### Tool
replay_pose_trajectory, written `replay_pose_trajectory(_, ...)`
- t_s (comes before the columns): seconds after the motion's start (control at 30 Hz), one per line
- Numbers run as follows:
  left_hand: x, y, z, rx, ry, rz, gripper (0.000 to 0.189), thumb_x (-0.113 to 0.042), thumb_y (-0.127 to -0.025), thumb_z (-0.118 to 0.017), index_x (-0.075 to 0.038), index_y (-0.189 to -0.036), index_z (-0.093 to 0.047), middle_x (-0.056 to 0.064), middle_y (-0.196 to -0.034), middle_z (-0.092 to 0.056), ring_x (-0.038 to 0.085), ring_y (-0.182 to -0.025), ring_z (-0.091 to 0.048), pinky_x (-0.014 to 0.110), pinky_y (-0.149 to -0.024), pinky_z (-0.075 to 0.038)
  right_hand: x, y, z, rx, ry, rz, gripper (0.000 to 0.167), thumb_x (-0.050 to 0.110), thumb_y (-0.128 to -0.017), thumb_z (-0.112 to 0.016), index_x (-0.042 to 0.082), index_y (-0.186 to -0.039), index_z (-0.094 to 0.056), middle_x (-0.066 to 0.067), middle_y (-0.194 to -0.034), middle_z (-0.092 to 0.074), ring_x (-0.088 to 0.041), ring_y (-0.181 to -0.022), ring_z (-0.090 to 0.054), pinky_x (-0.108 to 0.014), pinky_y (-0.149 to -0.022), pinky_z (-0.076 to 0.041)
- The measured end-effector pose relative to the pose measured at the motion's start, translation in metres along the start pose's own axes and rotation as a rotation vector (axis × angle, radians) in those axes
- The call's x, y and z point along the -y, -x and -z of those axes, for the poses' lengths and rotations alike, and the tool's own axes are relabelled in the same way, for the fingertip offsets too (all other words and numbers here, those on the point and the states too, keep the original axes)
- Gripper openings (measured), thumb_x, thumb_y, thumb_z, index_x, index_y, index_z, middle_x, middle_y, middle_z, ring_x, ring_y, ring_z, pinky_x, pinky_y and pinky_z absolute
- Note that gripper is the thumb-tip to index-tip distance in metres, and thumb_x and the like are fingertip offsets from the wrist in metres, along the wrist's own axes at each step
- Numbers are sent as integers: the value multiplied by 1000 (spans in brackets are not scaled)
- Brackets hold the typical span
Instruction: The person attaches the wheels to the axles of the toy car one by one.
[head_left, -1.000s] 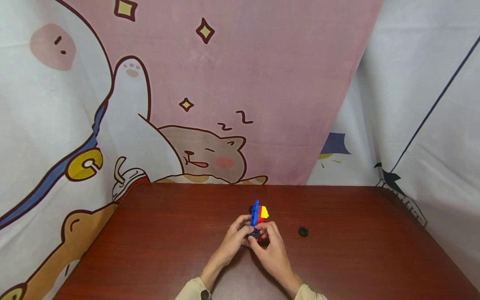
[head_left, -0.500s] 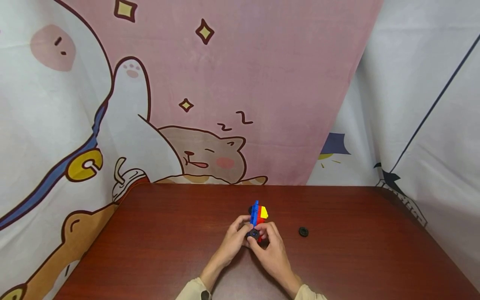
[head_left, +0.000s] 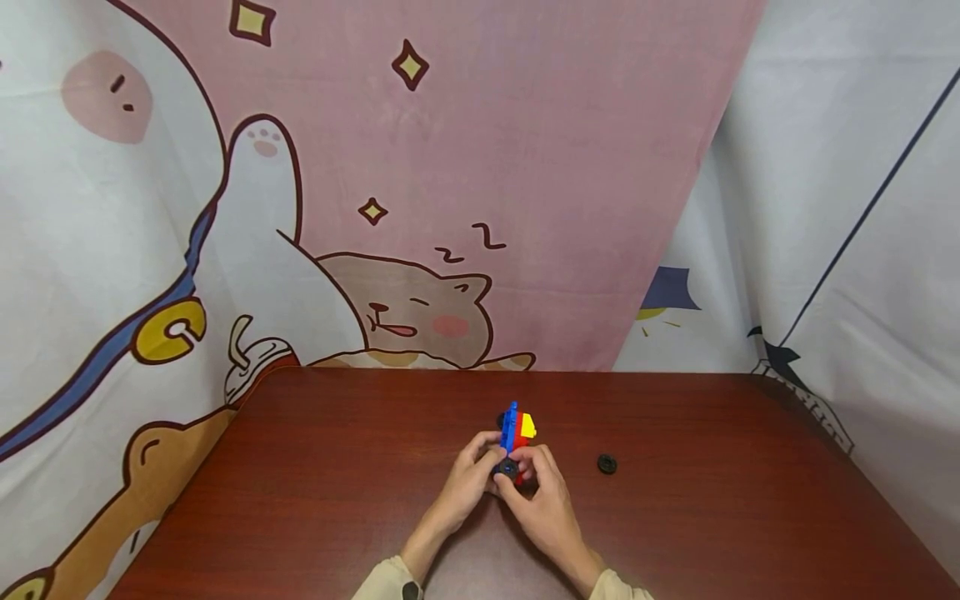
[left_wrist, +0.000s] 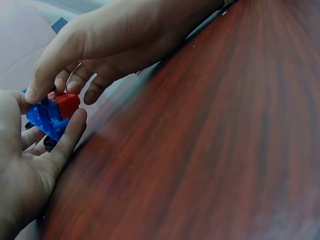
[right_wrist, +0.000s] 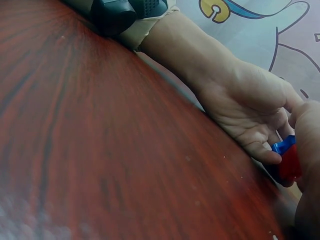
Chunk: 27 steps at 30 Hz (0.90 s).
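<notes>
A small toy car (head_left: 508, 432) of blue, red and yellow bricks is held between both hands, raised on end. Its blue underside faces left, and the yellow piece (head_left: 528, 425) sticks out to the right. My left hand (head_left: 459, 490) grips the car from the left; in the left wrist view its fingers wrap the blue chassis (left_wrist: 47, 119). With thumb and fingers my right hand (head_left: 549, 502) pinches the near end, at a black wheel (head_left: 507, 468). Another wheel (head_left: 501, 420) shows at the far end. The red body (right_wrist: 290, 165) is partly covered by fingers in the right wrist view.
A loose black wheel (head_left: 607, 464) lies on the brown wooden table (head_left: 720, 517), right of the hands. Behind the table's back edge hangs a pink and white cartoon cloth (head_left: 570, 183). Pale sleeves reach in from the front.
The near wheel has shifted very slightly left and shows more fully between the thumbs. Both hands otherwise keep their place, and the loose wheel has not moved.
</notes>
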<state>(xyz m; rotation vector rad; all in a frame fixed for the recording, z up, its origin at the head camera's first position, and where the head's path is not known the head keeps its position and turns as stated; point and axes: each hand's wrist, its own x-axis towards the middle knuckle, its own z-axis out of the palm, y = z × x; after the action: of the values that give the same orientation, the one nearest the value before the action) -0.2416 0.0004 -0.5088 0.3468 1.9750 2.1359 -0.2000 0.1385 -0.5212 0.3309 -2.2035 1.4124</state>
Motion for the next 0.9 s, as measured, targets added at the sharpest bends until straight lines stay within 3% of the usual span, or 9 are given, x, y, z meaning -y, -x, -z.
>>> replay_pose_trajectory(0.3,3,-1,0,-58,-145,-36,31,-20,-101,-55,-6,-128,-58,10,-108,-65,12,-93,-60,23,-80,-51,1,-1,0,33,-18,-48,33,12,-82,-82,15,-107,-59,7,-90,-49,-6,-78,-48,-20,-68,-44)
replay_pose_trajectory(0.7,1,0,-1,-53,-131,-40,32,-19,-100,-55,-4,-128,-57,12,-108,-65,12,-90,-61,23,-74,-54,-1,-2,0,32,-19,-66,32,16,-83,-82,17,-107,-59,6,-87,-49,-6,-76,-49,-20,-65,-44)
replay_pose_trajectory(0.9,0,1,-1,-54,-150,-44,30,-19,-101,-54,-8,-129,-59,11,-110,-66,12,-95,-60,22,-80,-51,0,-1,1,33,-35,-75,30,17,-85,-80,18,-106,-59,6,-88,-49,-7,-75,-49,-19,-65,-44)
